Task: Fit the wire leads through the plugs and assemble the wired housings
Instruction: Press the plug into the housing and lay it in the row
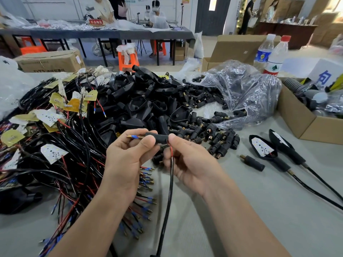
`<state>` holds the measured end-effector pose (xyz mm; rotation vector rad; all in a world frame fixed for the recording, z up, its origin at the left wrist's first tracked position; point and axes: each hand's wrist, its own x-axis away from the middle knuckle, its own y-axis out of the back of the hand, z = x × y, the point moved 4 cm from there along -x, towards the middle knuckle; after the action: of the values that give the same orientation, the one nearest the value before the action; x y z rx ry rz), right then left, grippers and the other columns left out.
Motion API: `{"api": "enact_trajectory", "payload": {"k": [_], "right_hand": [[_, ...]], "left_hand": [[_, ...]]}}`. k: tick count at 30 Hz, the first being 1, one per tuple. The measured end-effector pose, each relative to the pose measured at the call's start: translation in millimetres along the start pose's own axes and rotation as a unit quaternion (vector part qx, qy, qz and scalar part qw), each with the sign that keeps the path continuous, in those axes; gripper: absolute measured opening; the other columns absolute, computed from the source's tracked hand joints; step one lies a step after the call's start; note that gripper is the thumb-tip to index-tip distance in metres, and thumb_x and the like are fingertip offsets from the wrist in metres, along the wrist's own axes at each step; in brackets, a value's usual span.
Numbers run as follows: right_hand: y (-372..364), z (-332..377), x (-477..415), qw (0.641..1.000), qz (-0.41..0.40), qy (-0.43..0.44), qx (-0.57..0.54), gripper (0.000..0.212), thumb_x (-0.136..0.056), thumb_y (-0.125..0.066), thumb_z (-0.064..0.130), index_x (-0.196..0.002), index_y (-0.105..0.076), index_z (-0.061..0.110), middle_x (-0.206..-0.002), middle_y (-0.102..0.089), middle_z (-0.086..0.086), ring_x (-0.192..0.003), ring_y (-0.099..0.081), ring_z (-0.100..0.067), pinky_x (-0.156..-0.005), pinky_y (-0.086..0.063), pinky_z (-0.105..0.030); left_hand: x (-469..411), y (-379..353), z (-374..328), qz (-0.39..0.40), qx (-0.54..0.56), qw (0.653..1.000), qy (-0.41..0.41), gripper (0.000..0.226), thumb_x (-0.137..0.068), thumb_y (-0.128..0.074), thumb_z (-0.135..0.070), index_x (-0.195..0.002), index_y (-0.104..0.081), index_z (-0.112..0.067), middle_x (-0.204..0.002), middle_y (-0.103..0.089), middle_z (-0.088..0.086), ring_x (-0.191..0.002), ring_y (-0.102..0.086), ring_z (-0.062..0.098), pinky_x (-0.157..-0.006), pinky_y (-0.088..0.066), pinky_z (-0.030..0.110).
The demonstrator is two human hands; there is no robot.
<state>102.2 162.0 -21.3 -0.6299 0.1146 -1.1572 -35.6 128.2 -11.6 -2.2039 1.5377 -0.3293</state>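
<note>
Leftmost, a tangle of black and red wires with small LED boards spreads over the grey worktop. Just beside it, behind the hands, is a heap of black housings.

In front of these, the left hand has its thumb and forefinger pinched on a black plug, held level above the worktop. Brass and blue terminal tips poke out of the plug's left end, over the forefinger. The right hand has its fingers curled, with the thumb tip at the plug's right end. It grips the wire lead, which enters the plug there. A thin red strand shows at that end, and the black sheathed part hangs down between the forearms to the bottom edge.

Right of the hands, loose plugs are scattered from an open clear plastic bag. A single plug lies apart from them. Just beside it are two assembled housings, side by side, with their cables trailing to the right. Beyond them is an open cardboard box, and behind it stand two plastic bottles.
</note>
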Motion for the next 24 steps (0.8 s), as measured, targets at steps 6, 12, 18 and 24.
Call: {"api": "enact_trajectory", "payload": {"k": [6, 12, 18, 24], "right_hand": [[3.9, 4.7, -1.2, 0.998, -0.008, 0.037, 0.057, 0.021, -0.099, -0.064, 0.024, -0.08, -0.064, 0.014, -0.056, -0.054, -0.004, -0.046, -0.046, -0.015, -0.044, -0.039, -0.019], [0.2, 2.7, -2.7, 0.909, -0.053, 0.142, 0.389, 0.012, -0.086, -0.076, 0.023, -0.074, -0.073, 0.026, -0.06, -0.064, 0.012, -0.058, -0.056, -0.006, -0.064, -0.045, -0.027], [-15.4, -5.8, 7.3, 0.925, 0.064, 0.061, 0.368, 0.019, -0.092, -0.073, 0.02, -0.073, -0.074, 0.018, -0.065, -0.051, -0.01, -0.054, -0.041, -0.019, -0.054, -0.032, -0.032], [-20.1, -7.9, 17.3, 0.901, 0.176, -0.005, 0.398, 0.02, -0.096, -0.068, 0.013, -0.082, -0.072, 0.0, -0.078, -0.066, -0.016, -0.058, -0.053, -0.015, -0.054, -0.038, -0.023]], "left_hand": [[-2.8, 1.5, -3.2, 0.003, -0.027, 0.999, 0.023, 0.021, -0.093, -0.063, -0.021, -0.088, -0.083, -0.019, -0.105, -0.079, 0.009, -0.089, -0.078, 0.019, -0.069, -0.061, 0.023], [-0.3, 4.7, -10.3, 0.008, -0.336, 0.922, -0.192, 0.019, -0.097, -0.069, -0.023, -0.095, -0.081, -0.039, -0.09, -0.079, -0.014, -0.087, -0.073, 0.005, -0.08, -0.056, 0.019], [-10.1, 13.6, -28.9, -0.052, -0.262, 0.938, -0.22, 0.025, -0.099, -0.062, -0.022, -0.086, -0.08, -0.034, -0.092, -0.08, -0.008, -0.094, -0.076, 0.011, -0.084, -0.059, 0.023], [-17.1, 26.1, -34.3, -0.128, -0.175, 0.961, -0.173, 0.024, -0.104, -0.058, -0.02, -0.088, -0.076, -0.022, -0.079, -0.079, 0.002, -0.078, -0.078, 0.018, -0.069, -0.061, 0.024]]}}
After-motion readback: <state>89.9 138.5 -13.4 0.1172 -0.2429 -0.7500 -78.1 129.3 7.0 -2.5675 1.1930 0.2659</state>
